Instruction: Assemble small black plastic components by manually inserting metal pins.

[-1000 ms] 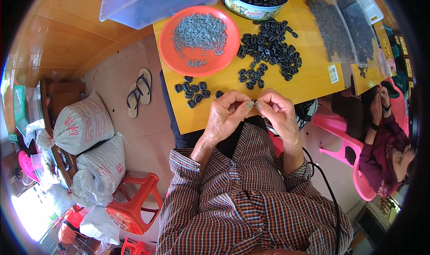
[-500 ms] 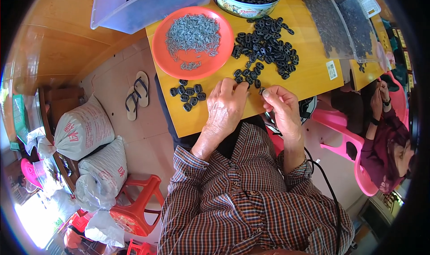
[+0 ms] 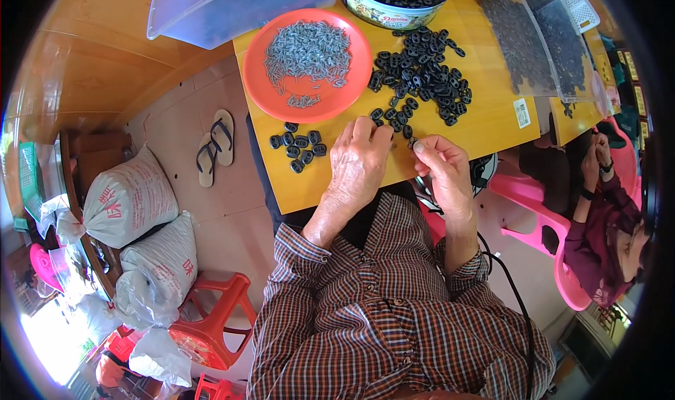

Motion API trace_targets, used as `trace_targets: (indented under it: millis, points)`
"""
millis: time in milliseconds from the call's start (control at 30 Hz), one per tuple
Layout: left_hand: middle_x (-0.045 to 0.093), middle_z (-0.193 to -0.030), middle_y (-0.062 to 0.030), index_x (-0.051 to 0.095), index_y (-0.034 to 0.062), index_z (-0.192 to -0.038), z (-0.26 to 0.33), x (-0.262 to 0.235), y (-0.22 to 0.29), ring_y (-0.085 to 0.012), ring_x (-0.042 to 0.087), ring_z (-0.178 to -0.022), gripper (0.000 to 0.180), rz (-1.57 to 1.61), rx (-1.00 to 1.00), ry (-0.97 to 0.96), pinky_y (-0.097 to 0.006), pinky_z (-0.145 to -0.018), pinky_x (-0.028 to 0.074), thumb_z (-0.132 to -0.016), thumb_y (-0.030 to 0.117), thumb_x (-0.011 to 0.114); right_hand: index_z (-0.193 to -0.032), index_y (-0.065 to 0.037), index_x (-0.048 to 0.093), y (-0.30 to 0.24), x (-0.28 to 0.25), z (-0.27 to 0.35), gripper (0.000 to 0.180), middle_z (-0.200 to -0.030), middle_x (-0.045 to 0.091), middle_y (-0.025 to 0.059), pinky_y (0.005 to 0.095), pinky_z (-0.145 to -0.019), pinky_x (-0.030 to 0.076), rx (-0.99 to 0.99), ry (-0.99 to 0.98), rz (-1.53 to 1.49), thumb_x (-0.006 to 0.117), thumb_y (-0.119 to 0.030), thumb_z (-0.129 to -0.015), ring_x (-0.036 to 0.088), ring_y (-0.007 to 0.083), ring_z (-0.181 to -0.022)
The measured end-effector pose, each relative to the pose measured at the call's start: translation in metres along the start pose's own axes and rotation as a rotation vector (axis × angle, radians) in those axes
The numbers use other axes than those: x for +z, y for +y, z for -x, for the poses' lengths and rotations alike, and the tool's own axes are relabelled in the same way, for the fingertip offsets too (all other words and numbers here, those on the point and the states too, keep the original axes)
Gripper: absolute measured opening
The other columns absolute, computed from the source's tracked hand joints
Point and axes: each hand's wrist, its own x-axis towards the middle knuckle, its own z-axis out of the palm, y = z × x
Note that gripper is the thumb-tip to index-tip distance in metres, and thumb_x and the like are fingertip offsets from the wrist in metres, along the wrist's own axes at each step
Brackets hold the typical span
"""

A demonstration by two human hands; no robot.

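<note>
My left hand [image 3: 358, 162] is closed at the table's near edge. Its fingertips curl down beside a few black two-holed oval pieces [image 3: 399, 117], and whatever they hold is hidden. Thumb and finger of my right hand [image 3: 446, 169] pinch a small black oval piece, mostly covered by the fingertips. To the left of my left hand lies a small group of similar black pieces [image 3: 301, 142]. Beyond it an orange-red plate [image 3: 261, 98] carries a heap of small grey metal bits [image 3: 307, 52], which look like short springs. A bigger pile of black pieces [image 3: 425, 73] spreads beyond my hands.
A round tin [image 3: 394, 15] full of black pieces and a clear plastic bin [image 3: 246, 10] stand at the far side. More clear containers [image 3: 524, 48] are at far right. Another person [image 3: 608, 210] sits on a pink chair to the right. Sacks [image 3: 133, 200] and a red stool [image 3: 221, 315] are left.
The view has shifted slightly. Both hands stay in nearly the same place, with only small finger movement; the piles look the same.
</note>
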Motion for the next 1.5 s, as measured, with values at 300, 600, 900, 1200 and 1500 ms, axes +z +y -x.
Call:
trace_targets:
  millis: [300,600,900,1200,1500]
  points:
    - [0.056,-0.087,-0.0112,0.062,0.0008,-0.090,-0.002,0.002,0.000,-0.0288,0.061,-0.077,0.016,0.107,0.063,0.179,-0.037,-0.064,0.051,-0.076,0.004,0.069,-0.082,-0.005,0.063,0.001,0.002,0.001,0.014,-0.074,0.059,-0.0023,0.0180,-0.058,0.038,-0.030,-0.019,-0.029,0.065,-0.018,-0.087,0.049,0.0035,-0.063]
    - [0.058,-0.085,-0.0095,0.064,0.0022,-0.091,-0.003,0.003,-0.004,-0.0272,0.061,-0.077,0.016,-0.019,0.113,0.058,-0.036,-0.064,0.052,-0.076,0.005,0.070,-0.082,-0.005,0.063,0.000,0.000,0.004,0.015,-0.075,0.058,-0.0018,0.0183,-0.059,0.038,0.002,-0.010,-0.005,0.065,-0.019,-0.088,0.049,0.0037,-0.064]
    - [0.051,-0.081,-0.0110,0.059,0.0015,-0.077,-0.026,0.004,0.003,-0.0294,0.057,-0.076,0.010,0.015,0.072,0.138,-0.039,-0.062,0.048,-0.075,0.009,0.066,-0.078,-0.006,0.061,-0.005,0.001,0.006,0.016,-0.076,0.058,-0.0014,0.0188,-0.060,0.038,-0.034,0.005,0.006,0.064,-0.018,-0.088,0.049,0.0039,-0.064]
    - [0.049,-0.086,-0.0154,0.058,0.0005,-0.075,-0.046,0.026,0.007,-0.0319,0.057,-0.082,0.011,-0.251,-0.034,0.024,-0.041,-0.067,0.049,-0.065,0.001,0.063,-0.078,-0.006,0.060,-0.007,-0.001,0.007,0.016,-0.075,0.058,-0.0014,0.0196,-0.060,0.039,-0.049,0.016,-0.006,0.064,-0.018,-0.088,0.049,0.0044,-0.064]
    - [0.049,-0.082,-0.0132,0.057,0.0008,-0.075,-0.049,0.028,0.008,-0.0304,0.057,-0.079,0.010,-0.195,-0.063,0.076,-0.039,-0.064,0.051,-0.067,0.001,0.063,-0.079,-0.006,0.061,-0.006,0.000,0.006,0.015,-0.075,0.058,-0.0014,0.0195,-0.060,0.040,-0.048,0.003,-0.033,0.064,-0.018,-0.088,0.049,0.0046,-0.064]
